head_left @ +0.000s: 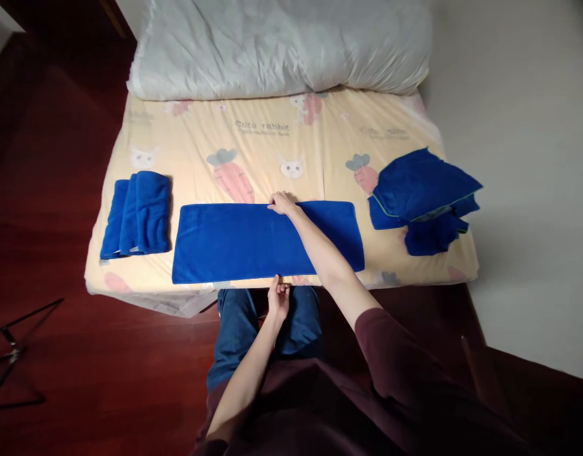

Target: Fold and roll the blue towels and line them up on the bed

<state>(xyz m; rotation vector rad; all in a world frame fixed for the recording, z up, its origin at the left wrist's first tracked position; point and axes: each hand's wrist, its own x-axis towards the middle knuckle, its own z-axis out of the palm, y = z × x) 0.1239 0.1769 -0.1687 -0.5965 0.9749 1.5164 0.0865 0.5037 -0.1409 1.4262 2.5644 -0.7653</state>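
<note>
A blue towel (pixel 229 244) lies flat as a long rectangle, crosswise on the bed in front of me. My right hand (pixel 284 203) reaches over it to the middle of its far edge, fingers bent and closed on that edge. At the near edge, opposite, my left hand (pixel 279 299) has its palm turned up and its fingers curled, with the tips pinching the border. My right forearm covers part of the towel's right half. To the left sits a stack of folded blue towels (pixel 146 212). On the right is a loose heap of blue cloths (pixel 422 183) with green edging.
The bed (pixel 187 168) has a yellow sheet printed with carrots and rabbits. Across its far end lies a rolled pale quilt (pixel 282 47). A wall (pixel 524 158) borders the right side. Black stand legs (pixel 13 354) rest on the red-brown floor (pixel 106 361) at left.
</note>
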